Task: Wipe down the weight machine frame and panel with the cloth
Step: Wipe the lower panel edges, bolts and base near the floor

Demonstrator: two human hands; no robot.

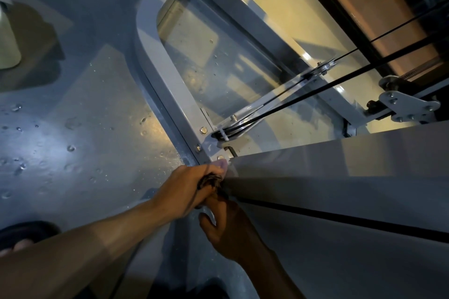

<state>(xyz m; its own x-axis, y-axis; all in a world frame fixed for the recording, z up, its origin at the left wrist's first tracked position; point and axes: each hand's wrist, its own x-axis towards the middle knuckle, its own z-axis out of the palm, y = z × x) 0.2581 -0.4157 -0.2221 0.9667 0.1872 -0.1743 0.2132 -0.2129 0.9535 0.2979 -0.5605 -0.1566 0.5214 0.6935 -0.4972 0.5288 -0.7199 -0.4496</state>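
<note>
The weight machine's grey panel [340,177] fills the right side, seen from above. Its grey curved base frame [167,75] runs along the floor to bolts at the panel's lower corner. My left hand [189,189] grips a dark bunched cloth [211,180] and holds it against the panel's edge, just below the bolts. My right hand [226,223] lies in shadow directly under the left hand, thumb out to the left, at the cloth's lower end and the panel's edge. Its fingers are hidden, so its hold is unclear.
Black cables [315,94] run from a floor pulley [223,132] up to the right, past a grey bracket [408,104]. The grey floor [73,143] is spotted with water drops. My foot in a dark sandal [24,235] stands lower left. A pale object [8,41] sits far left.
</note>
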